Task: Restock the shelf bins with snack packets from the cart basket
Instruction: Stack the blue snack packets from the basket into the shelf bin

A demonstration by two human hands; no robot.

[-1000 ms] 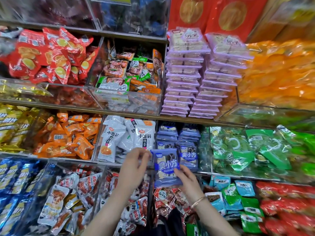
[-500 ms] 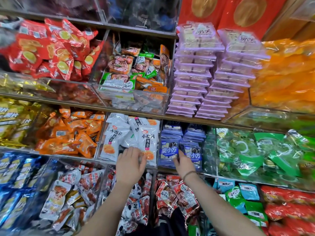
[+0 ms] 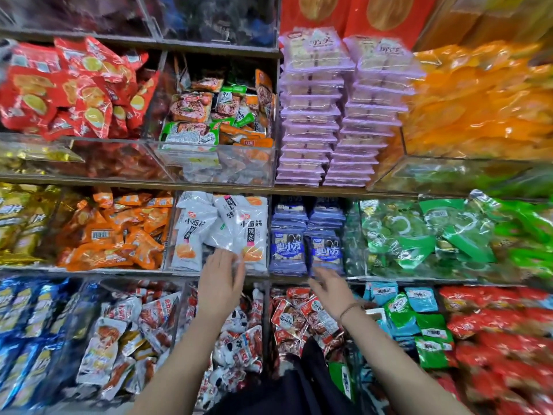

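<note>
Two upright blue snack packets (image 3: 306, 251) stand at the front of a clear shelf bin (image 3: 308, 275) on the middle shelf, with stacks of the same packets behind them. My right hand (image 3: 332, 287) hovers just below the right packet, fingers straight, holding nothing. My left hand (image 3: 221, 278) is raised in front of the neighbouring bin of white packets (image 3: 221, 229), fingertips at the lower edge of a white packet, holding nothing. The cart basket is out of view.
Clear bins fill three shelves: orange packets (image 3: 113, 232) and gold ones to the left, green bags (image 3: 434, 235) to the right, purple trays (image 3: 338, 115) above, red-and-white packets (image 3: 299, 319) below my hands. Dark clothing shows at the bottom centre.
The blue packet held in both hands a second ago now stands in the blue bin. Both hands have let go and drawn back slightly downward.
</note>
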